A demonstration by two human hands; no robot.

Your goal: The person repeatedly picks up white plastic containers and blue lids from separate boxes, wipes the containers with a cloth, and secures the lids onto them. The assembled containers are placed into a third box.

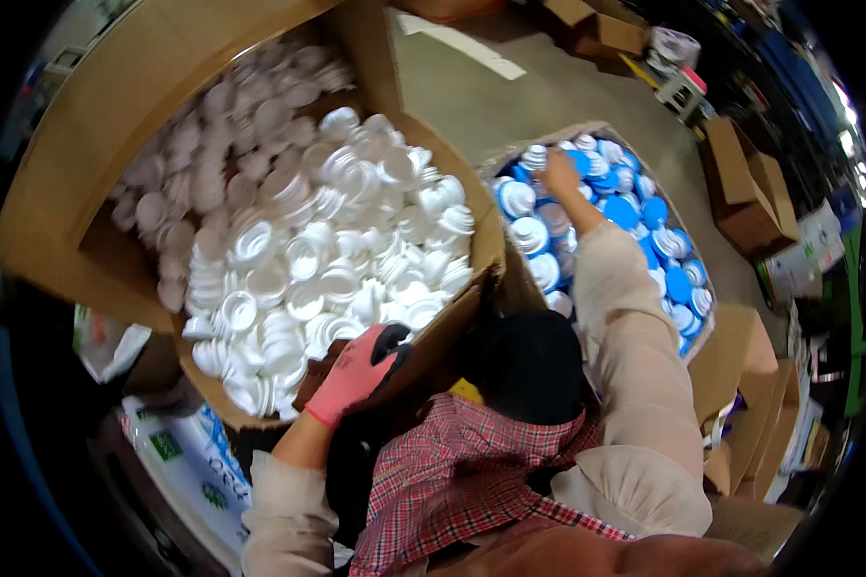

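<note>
Red-checked garment [457, 452]; gloved left hand [356, 373] at carton [443, 334] near edge; right hand [562, 179] among blue-and-white caps [621, 213], box [702, 340] far edge; both hands' finger closure indiscernible; caps probably light, stiff, best taken by rims.

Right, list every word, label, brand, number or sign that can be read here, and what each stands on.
White sack, lower left: large dark lettering and green emblems; I won't copy brands or wording.
Pink glove on the left hand: small dark marks, too blurred to read.
White plastic pieces and blue-and-white pieces: no lettering I can make out.
</note>
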